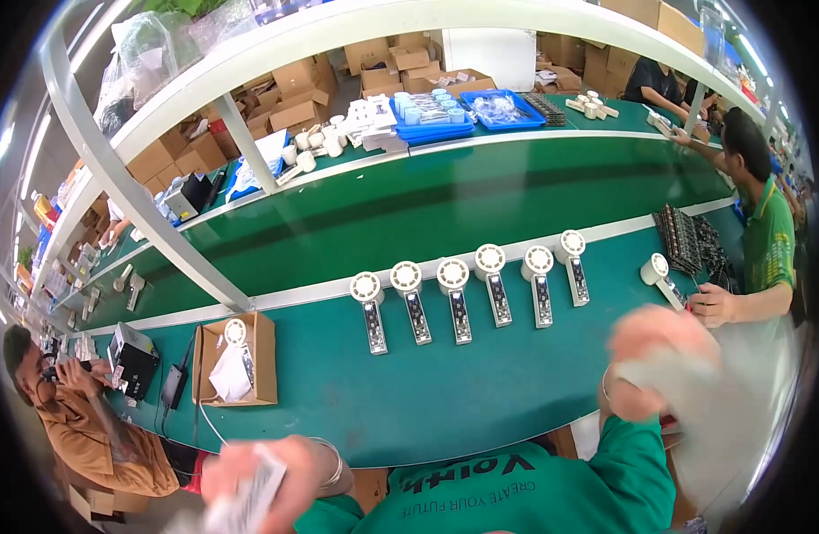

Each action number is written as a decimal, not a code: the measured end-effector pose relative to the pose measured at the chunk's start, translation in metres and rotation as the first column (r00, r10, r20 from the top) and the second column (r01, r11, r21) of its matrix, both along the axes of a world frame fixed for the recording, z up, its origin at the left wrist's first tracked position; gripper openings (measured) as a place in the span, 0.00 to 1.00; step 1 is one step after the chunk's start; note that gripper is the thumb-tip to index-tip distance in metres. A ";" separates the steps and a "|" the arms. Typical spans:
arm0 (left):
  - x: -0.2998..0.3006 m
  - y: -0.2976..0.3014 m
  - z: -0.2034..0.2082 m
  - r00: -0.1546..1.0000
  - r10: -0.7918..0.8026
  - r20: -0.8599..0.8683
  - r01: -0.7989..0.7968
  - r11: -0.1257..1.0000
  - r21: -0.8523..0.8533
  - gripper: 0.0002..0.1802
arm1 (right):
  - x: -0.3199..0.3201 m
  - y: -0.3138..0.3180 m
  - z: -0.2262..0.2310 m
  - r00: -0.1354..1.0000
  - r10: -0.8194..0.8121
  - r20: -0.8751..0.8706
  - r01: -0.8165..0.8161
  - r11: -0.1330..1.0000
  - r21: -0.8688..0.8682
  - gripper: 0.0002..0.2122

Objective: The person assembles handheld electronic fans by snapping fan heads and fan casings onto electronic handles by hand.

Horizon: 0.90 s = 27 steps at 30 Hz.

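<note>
The left hand [295, 469] wraps its fingers round a slanting white piece [265, 485]. The right hand [663, 338], fingers seemingly closed on a blurred pale thing [694, 384], is nearer the fans [453, 275].

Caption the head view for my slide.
Six white devices aligned on a green bench; left hand and right hand blurred.

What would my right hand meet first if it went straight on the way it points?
Probably the white device ahead, or the co-worker's hand beside it; your right hand is blurred and its height unclear, so it might pass above.
</note>
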State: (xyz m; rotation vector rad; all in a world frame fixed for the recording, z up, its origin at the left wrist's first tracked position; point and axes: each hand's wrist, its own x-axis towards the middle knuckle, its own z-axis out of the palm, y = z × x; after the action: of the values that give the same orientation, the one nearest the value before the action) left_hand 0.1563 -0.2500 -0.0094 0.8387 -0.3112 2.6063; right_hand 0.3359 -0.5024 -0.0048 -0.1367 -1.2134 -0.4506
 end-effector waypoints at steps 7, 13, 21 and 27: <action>-0.059 0.001 -0.049 0.911 0.110 -0.397 -0.100 0.994 0.047 0.27 | 0.019 -0.050 0.002 0.852 -0.075 0.518 0.502 -0.167 -0.849 0.13; -0.094 0.013 -0.159 -0.437 -0.578 -0.689 -0.269 0.815 -0.513 0.21 | 0.011 -0.030 -0.168 0.976 -0.187 0.111 -0.054 -0.705 -0.707 0.17; -0.034 0.010 -0.065 0.308 -0.038 -0.951 -0.227 0.968 -0.112 0.11 | -0.002 0.038 -0.018 0.963 -0.205 -0.178 0.152 0.950 -0.273 0.10; 0.052 -0.022 -0.008 0.853 -0.166 -0.495 -0.083 0.893 -0.443 0.26 | -0.009 0.052 -0.019 0.886 -0.035 -0.462 -0.070 0.975 -0.209 0.10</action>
State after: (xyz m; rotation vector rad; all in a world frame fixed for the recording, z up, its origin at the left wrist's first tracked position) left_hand 0.2086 -0.2717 -0.0176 1.2842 0.4138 2.1462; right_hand 0.3271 -0.4506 -0.0235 -0.4023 -0.7856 -0.2435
